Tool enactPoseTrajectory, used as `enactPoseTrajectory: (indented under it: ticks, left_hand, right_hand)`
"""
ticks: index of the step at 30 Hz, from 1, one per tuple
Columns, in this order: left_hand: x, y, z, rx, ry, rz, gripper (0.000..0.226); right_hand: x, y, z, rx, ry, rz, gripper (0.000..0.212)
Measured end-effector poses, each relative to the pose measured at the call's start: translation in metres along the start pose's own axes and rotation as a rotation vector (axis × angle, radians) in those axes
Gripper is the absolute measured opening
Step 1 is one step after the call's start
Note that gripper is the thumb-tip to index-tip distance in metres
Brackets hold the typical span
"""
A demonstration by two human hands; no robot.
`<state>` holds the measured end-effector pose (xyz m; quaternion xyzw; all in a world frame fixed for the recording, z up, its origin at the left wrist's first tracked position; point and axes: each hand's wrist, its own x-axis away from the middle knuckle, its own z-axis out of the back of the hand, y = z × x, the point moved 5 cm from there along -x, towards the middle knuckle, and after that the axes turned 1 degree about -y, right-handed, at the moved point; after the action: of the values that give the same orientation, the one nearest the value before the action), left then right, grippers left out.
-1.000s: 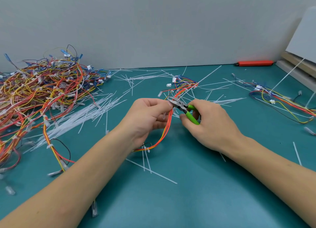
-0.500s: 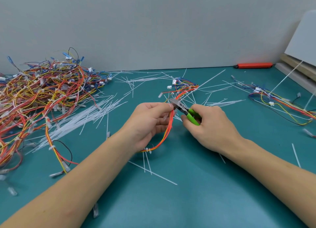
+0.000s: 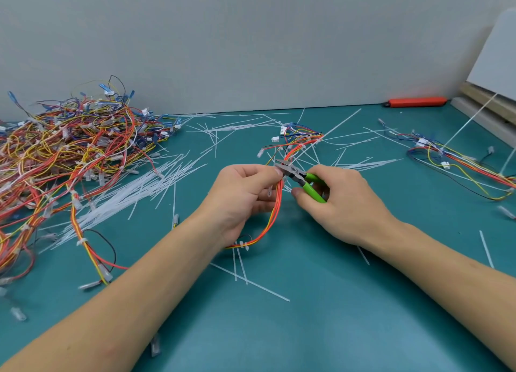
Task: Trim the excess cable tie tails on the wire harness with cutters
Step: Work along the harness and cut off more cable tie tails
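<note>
Left hand (image 3: 243, 196) is curled around the wire harness (image 3: 275, 209), thumb and fingers pinching the red, orange and yellow wires up near its fingertips. Right hand (image 3: 337, 204) is wrapped around the green handles of the cutters (image 3: 300, 177) — the metal nose points left and sits right at the left thumb tip, against the bundle. Whether the blades are closed on a tie tail there, I cannot tell; the spot is too small and crowded.

From the left hand the harness loops down and under the wrist, where a white cable tie (image 3: 243, 245) sits on the wires with its tails running toward the viewer. The other end runs up beyond the hands to a cluster of white connectors (image 3: 279, 135).

Below the hands, loose cut tails (image 3: 251, 283) lie crossed on the teal mat (image 3: 321, 329). Left of the left hand, a wide fan of white tie strips (image 3: 134, 193), and beyond that a big heap of tangled harnesses (image 3: 69, 148). Right of the right hand, well apart, another harness (image 3: 458, 162) lies spread out. Far beyond it, against the grey wall — an orange utility knife (image 3: 416, 102).
</note>
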<state>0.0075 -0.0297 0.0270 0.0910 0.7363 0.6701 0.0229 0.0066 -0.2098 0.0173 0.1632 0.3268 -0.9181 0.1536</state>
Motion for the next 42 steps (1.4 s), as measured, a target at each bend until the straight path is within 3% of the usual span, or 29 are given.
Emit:
enactPoseTrajectory:
  ticks: [10, 25, 31, 42]
  left_hand:
    - [0.0009, 0.0023, 0.0002, -0.028, 0.015, -0.018, 0.016]
    - [-0.0001, 0.0009, 0.0015, -0.036, 0.006, -0.003, 0.015]
    - [0.0000, 0.0008, 0.0013, -0.018, -0.007, -0.005, 0.012]
    - [-0.0002, -0.0003, 0.0005, -0.019, -0.013, 0.012, 0.015]
  right_hand:
    - [0.0027, -0.0007, 0.0004, 0.029, 0.029, -0.010, 0.039]
    - [0.0002, -0.0011, 0.0008, 0.028, 0.002, 0.018, 0.026]
    - [0.0021, 0.0012, 0.0005, 0.065, 0.019, -0.023, 0.037]
    - [-0.0002, 0.0006, 0.0011, 0.003, -0.004, 0.017, 0.022]
